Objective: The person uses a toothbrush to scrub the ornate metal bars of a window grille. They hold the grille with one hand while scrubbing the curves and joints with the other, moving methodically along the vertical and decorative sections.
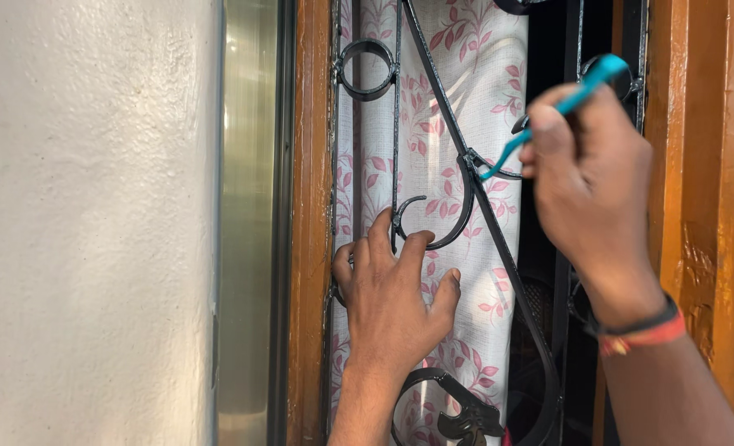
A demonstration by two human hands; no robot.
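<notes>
Wall: a rough white plastered wall [94,223] fills the left of the view, with nothing on it.
Metal strip: a dull upright metal strip [250,223] stands just beside the wall, touching the frame's edge.
Left frame post: an orange-brown painted wooden frame [311,248] runs top to bottom.
Grille: a black wrought-iron grille [474,190] of rings, scrolls and one long slanting bar sits inside the frame.
Curtain: a white curtain with pink leaf print [433,107] hangs right behind the grille.
Left hand: the left hand [392,297] lies flat against the grille and curtain, fingers spread and half curled near a scroll tip; it clasps nothing that I can make out, only presses.
Tool: a slim teal-handled tool [549,116] slants up to the right, its lower tip at the joint of the slanting bar; whether brush or pick cannot be told.
Right hand: the right hand [594,190] is closed around the tool's handle in a pen-like pinch, a red and black band at the wrist.
Right frame post: more orange wood [705,206], its paint chipped low down.
Risk: the thin tip could slip off the round bar and poke or snag the curtain; the pressing hand lies close to a pointed scroll end and could scrape on it.
</notes>
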